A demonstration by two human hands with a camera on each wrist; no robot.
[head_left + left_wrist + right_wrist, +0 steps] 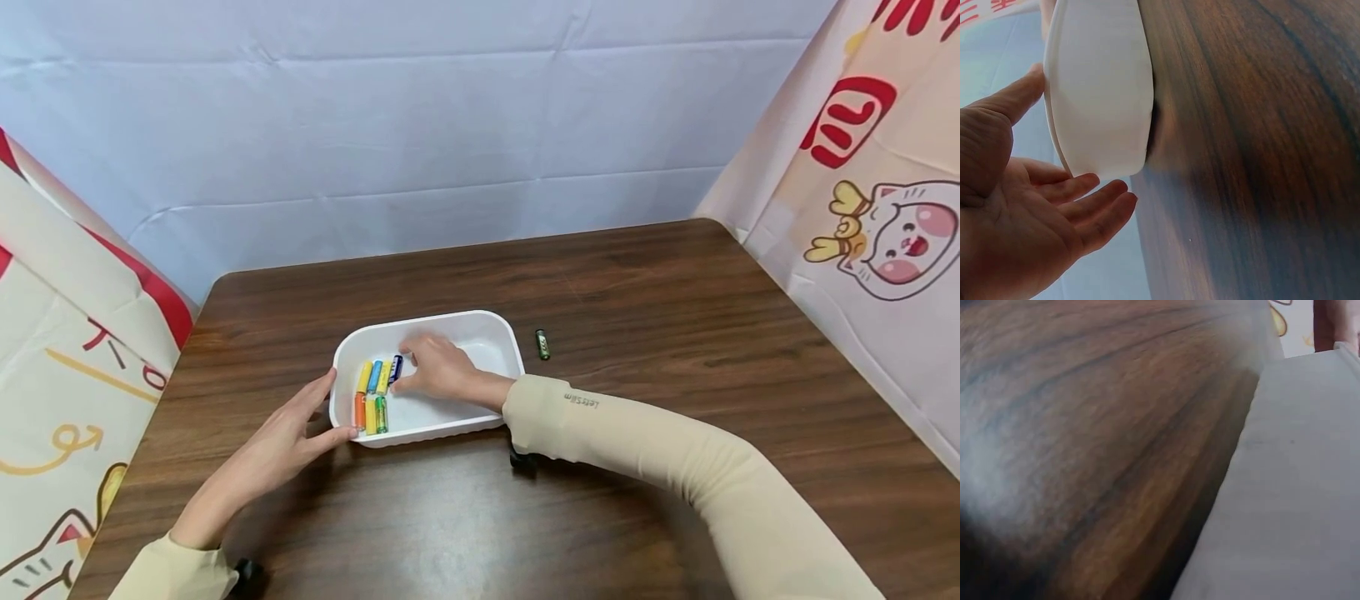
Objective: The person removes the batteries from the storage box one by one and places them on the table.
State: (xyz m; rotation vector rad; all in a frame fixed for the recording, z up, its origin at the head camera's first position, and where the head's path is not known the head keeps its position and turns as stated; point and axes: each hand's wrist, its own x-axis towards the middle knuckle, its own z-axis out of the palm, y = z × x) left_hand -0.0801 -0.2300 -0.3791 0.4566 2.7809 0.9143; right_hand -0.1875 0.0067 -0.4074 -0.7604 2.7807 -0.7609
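A white plastic tray (487,343) stands on the table, several small batteries lying side by side in its left part. Orange (360,412), light-blue (374,377) and dark-blue (395,369) ones show among yellow and green. My left hand (288,429) grips the tray's left end, thumb at the front rim and fingers along the end wall; the left wrist view shows this hand (1041,206) against the outer wall. Inside the tray, my right hand (442,371) is blurred, thumb and forefinger spread around the dark-blue battery's ends. The right wrist view leaves the right fingers out.
A single green battery (542,344) lies on the brown wooden table (637,333), just right of the tray. White cloth (420,125) hangs behind the table, with printed cloth at both sides.
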